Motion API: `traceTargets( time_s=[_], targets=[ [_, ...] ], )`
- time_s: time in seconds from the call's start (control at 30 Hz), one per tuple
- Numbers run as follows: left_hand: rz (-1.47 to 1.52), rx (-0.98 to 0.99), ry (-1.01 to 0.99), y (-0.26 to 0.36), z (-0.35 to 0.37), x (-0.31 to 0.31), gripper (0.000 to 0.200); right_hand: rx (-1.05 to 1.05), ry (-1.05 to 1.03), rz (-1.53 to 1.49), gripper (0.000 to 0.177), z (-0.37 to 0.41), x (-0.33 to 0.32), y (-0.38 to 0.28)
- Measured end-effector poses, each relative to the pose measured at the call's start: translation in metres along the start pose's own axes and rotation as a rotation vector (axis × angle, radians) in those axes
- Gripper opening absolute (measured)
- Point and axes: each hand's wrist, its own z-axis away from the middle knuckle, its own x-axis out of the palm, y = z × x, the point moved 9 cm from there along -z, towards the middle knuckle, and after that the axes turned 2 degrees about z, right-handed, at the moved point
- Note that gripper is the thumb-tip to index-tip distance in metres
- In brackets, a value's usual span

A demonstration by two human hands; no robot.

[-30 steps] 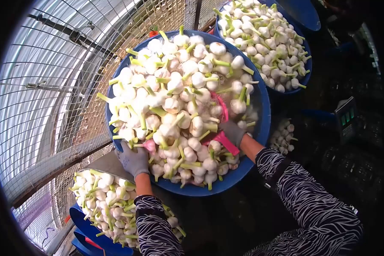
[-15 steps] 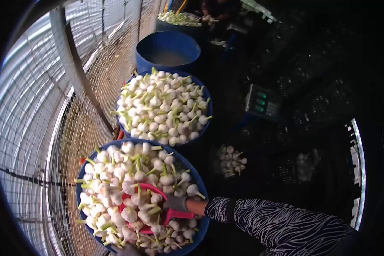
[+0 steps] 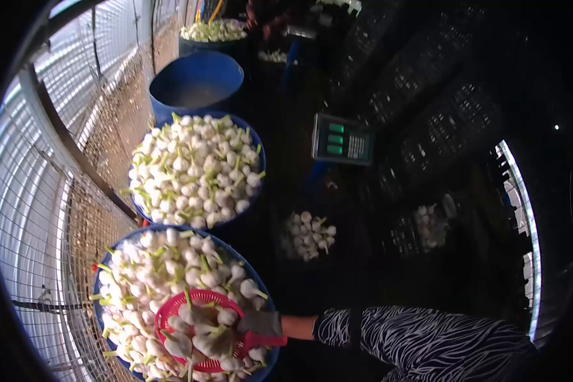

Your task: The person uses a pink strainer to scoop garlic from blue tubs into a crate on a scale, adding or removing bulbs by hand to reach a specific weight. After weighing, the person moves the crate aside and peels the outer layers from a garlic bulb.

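Observation:
My right hand, in a grey glove, grips the handle of a pinkish-red plastic strainer basket. Several white garlic bulbs with cut green stems lie in the basket. It sits over a blue tub heaped with more garlic, and bulbs surround it on most sides. My left hand is out of the picture.
Behind stands a second blue tub full of garlic, then a blue barrel. Wire mesh runs along the left. To the right are a digital scale with green digits and a pile of garlic. A person is at the far end.
The view has shifted, with the tubs now further left. The basket, earlier sunk among the bulbs, shows more of its rim and lattice. My left hand has left the bottom edge.

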Motion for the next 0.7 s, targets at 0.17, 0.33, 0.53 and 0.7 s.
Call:
traceTargets(
  time_s=[0.17, 0.33, 0.53, 0.7],
  targets=[
    [0.426, -0.138, 0.134, -0.014, 0.009, -0.03, 0.061, 0.067, 0.099, -0.087, 0.029, 0.069, -0.078, 0.004],
    [0.485, -0.189, 0.191, -0.006, 0.03, -0.053, 0.064, -0.184, 0.464, -0.179, 0.03, 0.147, -0.245, 0.002],
    [0.471, -0.155, 0.226, -0.009, 0.022, -0.049, 0.072, -0.154, 1.277, 1.743, 0.086, 0.184, -0.395, -0.07],
    [0.411, -0.157, 0.198, -0.009, 0.021, -0.047, 0.068, 0.09, 1.453, 1.54, 0.088, 0.229, -0.451, -0.097]
  ],
)
